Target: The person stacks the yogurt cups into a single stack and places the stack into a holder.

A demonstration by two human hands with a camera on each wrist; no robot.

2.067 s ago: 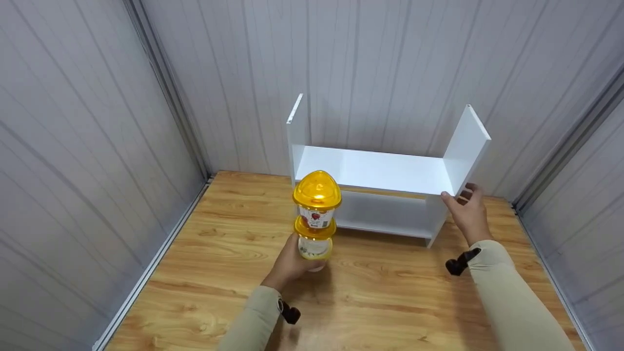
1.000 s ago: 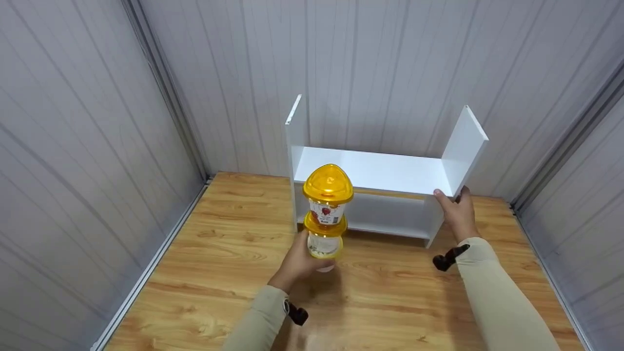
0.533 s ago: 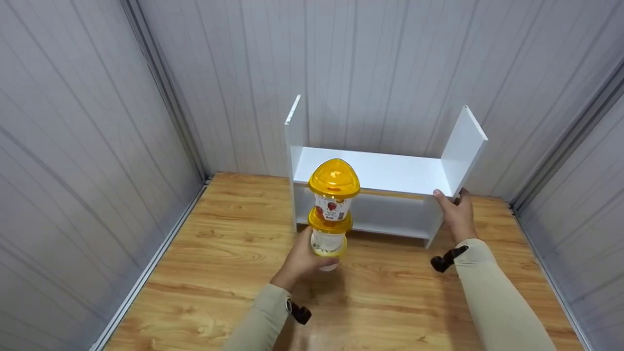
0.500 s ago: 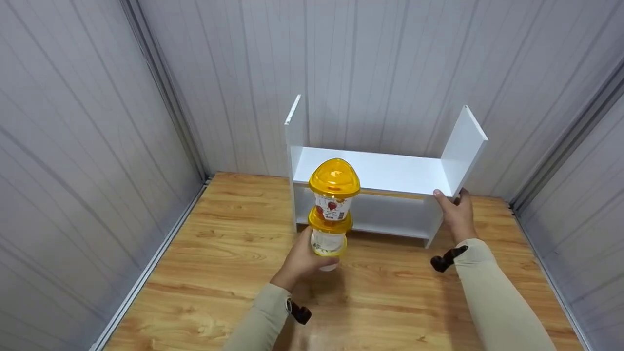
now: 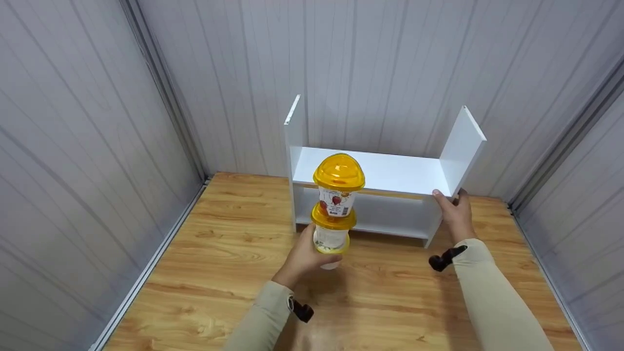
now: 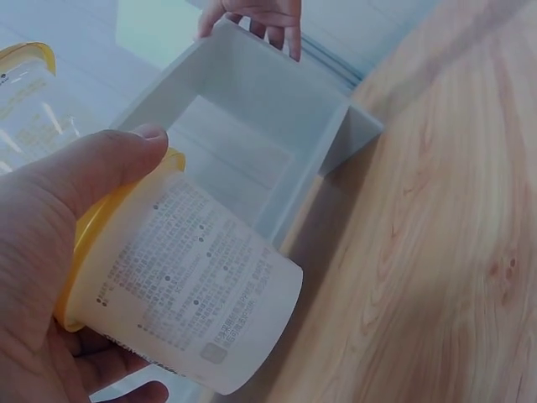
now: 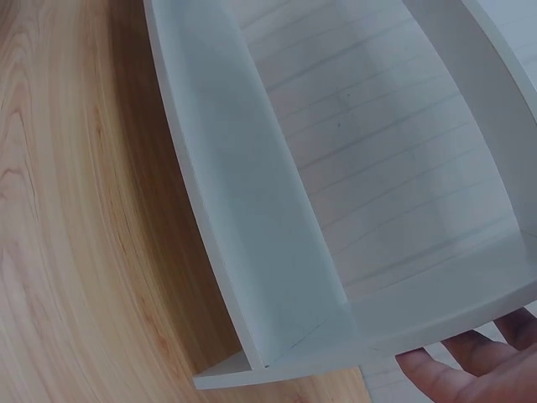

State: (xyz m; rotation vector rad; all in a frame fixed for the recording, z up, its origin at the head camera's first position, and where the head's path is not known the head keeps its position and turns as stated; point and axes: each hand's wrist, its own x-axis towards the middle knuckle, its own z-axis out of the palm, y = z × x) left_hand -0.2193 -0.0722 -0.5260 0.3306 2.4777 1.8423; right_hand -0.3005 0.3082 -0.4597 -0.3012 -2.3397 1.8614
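Note:
My left hand (image 5: 300, 258) holds an upright stack of plastic cups (image 5: 336, 202) with yellow lids, in front of the white shelf (image 5: 390, 173). The uppermost cup has a domed lid and a strawberry label. Close up in the left wrist view, the thumb presses on the yellow rim of a white cup (image 6: 201, 277) covered in small print; the fingers curl beneath. My right hand (image 5: 457, 217) grips the shelf's right side panel, thumb at the front edge, other fingers on the outer face. In the right wrist view those fingers (image 7: 436, 374) touch the panel; the thumb is hidden.
The two-level shelf stands on a wood-grain surface (image 5: 219, 273), its side panels (image 5: 465, 141) rising above the upper board. Grey panelled walls (image 5: 234, 87) enclose the back and both sides. Black camera mounts (image 5: 302, 309) sit on both wrists.
The left hand and cup stack have moved right and the stack has risen slightly toward the shelf. My right hand has shifted a little left, its thumb still at the panel's front edge.

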